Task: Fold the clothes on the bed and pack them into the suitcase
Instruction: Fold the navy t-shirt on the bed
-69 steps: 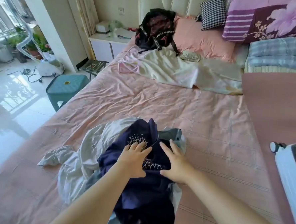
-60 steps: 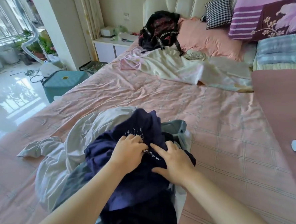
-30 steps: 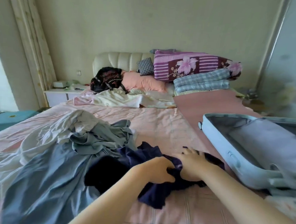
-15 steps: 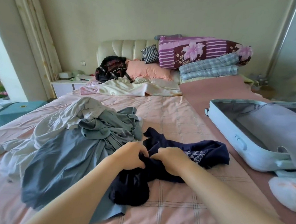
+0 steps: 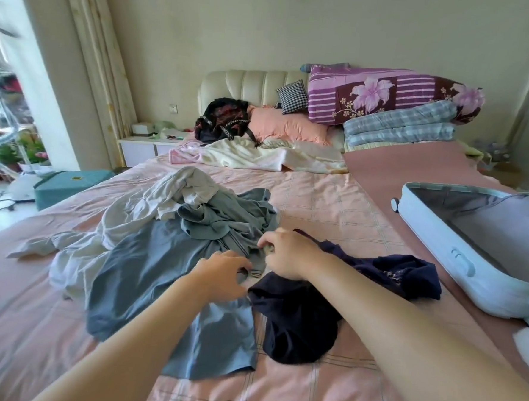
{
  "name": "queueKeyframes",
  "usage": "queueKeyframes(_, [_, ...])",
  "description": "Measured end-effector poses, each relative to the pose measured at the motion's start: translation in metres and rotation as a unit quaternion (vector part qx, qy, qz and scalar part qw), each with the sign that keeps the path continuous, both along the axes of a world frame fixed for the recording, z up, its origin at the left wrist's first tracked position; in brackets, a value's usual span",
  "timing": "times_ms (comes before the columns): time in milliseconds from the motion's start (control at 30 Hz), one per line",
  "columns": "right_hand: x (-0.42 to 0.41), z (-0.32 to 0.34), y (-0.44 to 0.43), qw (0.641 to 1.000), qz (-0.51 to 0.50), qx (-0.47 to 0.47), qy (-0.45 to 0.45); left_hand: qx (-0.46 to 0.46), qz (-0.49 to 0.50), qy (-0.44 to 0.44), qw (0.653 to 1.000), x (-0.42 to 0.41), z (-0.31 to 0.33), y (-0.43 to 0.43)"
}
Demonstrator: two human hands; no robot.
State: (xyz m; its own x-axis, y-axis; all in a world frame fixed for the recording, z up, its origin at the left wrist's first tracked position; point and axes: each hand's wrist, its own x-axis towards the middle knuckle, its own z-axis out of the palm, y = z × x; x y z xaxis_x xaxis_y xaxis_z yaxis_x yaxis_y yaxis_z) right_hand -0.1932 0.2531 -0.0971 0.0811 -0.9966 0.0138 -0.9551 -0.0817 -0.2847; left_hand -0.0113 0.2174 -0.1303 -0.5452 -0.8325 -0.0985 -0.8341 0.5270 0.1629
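Note:
A heap of clothes lies mid-bed: a white garment [image 5: 151,202], a crumpled grey-green shirt [image 5: 228,219] and a blue-grey garment [image 5: 141,273] spread toward me. A navy garment [image 5: 299,323] with pale embroidery lies crumpled to the right, partly under my right forearm. My right hand [image 5: 287,254] pinches a fold of the grey-green shirt at the heap's right edge. Just left of it, my left hand [image 5: 221,275] has its fingers and thumb curled at that shirt's striped hem. An open pale blue suitcase [image 5: 458,252] sits at the bed's right, its inside showing only lining.
The pink checked bed sheet [image 5: 334,210] is bare between the heap and the suitcase. A cream blanket [image 5: 259,156], a black backpack [image 5: 223,125], pillows and folded quilts [image 5: 397,128] are at the headboard. A teal stool [image 5: 72,182] stands on the floor at the left.
Both hands have let go of the navy garment, which now lies on the sheet, and have moved up and left to the edge of the grey-green shirt. The view has tilted slightly.

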Motion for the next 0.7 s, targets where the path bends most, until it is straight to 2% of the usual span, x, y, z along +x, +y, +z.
queueKeyframes(33, [0.018,-0.009,-0.006,0.999,0.021,0.041,-0.018,-0.001,0.008,-0.056,0.998,0.014,-0.004,0.004])
queueKeyframes(133, [0.049,-0.042,-0.015,0.988,0.036,0.143,0.036,0.027,0.041,-0.195,0.980,0.050,-0.027,0.010])
queueKeyframes(200, [0.072,-0.067,-0.037,0.986,0.034,0.135,0.091,0.011,0.076,-0.218,0.973,0.084,-0.049,-0.005])
queueKeyframes(300, [0.069,-0.082,-0.052,0.991,-0.008,0.081,0.103,-0.055,0.084,-0.187,0.977,0.094,-0.063,-0.027])
queueKeyframes(467, [0.077,-0.109,-0.125,0.994,-0.080,0.065,-0.030,-0.166,0.083,-0.121,0.975,0.099,-0.062,-0.104])
queueKeyframes(600, [0.091,-0.118,-0.188,0.993,-0.078,0.017,-0.085,-0.220,0.090,-0.122,0.964,0.101,-0.071,-0.168])
queueKeyframes(700, [0.103,-0.126,-0.237,0.991,-0.065,-0.051,-0.108,-0.278,0.088,-0.051,0.955,0.108,-0.079,-0.213])
